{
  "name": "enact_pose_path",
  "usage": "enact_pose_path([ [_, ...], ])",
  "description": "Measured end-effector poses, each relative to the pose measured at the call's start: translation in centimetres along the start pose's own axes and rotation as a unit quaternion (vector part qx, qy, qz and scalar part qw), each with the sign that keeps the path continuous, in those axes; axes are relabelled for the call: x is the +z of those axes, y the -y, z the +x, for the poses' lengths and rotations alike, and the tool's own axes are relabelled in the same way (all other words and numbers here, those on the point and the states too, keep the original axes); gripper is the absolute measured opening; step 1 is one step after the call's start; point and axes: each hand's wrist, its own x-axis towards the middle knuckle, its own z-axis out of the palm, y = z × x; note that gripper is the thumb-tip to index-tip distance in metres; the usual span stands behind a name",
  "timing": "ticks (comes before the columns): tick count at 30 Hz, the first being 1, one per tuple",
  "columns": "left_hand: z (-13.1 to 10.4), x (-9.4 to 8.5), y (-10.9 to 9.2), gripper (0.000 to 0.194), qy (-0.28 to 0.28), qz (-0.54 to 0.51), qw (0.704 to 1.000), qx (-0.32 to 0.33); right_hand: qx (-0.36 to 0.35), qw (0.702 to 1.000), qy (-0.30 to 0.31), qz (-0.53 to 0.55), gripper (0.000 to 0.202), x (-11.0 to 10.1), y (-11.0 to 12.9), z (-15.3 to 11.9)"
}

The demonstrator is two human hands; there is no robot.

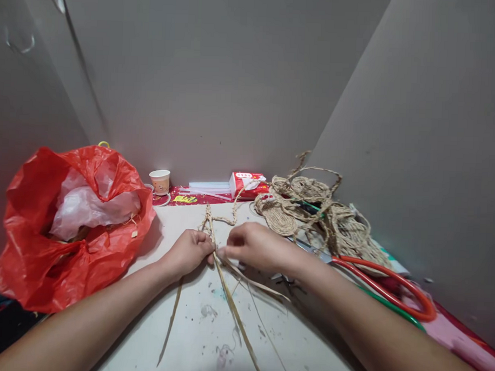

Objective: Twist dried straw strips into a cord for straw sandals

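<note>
My left hand [193,252] is closed, thumb and fingers pinching a braided straw cord [209,223] at the lower end of its plait. Close beside it, my right hand [253,244] is closed too, its fingertips at the loose straw strands [231,298] just below the braid. Those strands fan out toward me across the white tabletop [201,335]. One shorter strand [171,323] hangs down under my left wrist. From the plait a length of braided cord runs back toward the tissue pack [247,184].
A red plastic bag [102,272] with white plastic inside stands at left. Behind are a paper cup [160,182] and pale straws [209,188]. At right lie woven straw pieces [281,215] and scissors with orange handles [390,277]. Grey walls [218,87] rise behind.
</note>
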Motion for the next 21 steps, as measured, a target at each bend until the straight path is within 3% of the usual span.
enact_pose_path([
  [4, -0.1, -0.2, -0.3, 0.026, 0.007, -0.030, 0.999, -0.012, -0.018, 0.978, 0.102, 0.181, 0.022, 2.0, -0.3, 0.2],
  [7, -0.1, -0.5, -0.5, 0.028, 0.019, -0.038, 0.998, -0.035, 0.003, 0.930, 0.169, 0.326, 0.020, 1.8, -1.4, 0.7],
  [9, -0.1, -0.7, -0.5, 0.026, 0.033, -0.055, 0.997, -0.045, 0.041, 0.896, 0.191, 0.400, 0.023, 1.5, -1.9, 1.0],
  [11, -0.1, -1.0, -0.6, 0.025, 0.043, -0.078, 0.995, -0.052, 0.070, 0.884, 0.184, 0.424, 0.024, 1.3, -2.3, 1.1],
  [16, 0.0, -1.3, -1.1, 0.024, 0.057, -0.125, 0.988, -0.073, 0.075, 0.885, 0.168, 0.428, 0.023, 1.1, -2.8, 1.2],
  [19, 0.1, -1.4, -1.0, 0.022, 0.062, -0.134, 0.986, -0.072, 0.087, 0.911, 0.147, 0.375, 0.017, 1.0, -3.0, 1.3],
  [21, 0.2, -1.4, -0.7, 0.021, 0.055, -0.133, 0.987, -0.066, 0.089, 0.934, 0.098, 0.332, 0.013, 0.8, -3.2, 1.5],
])
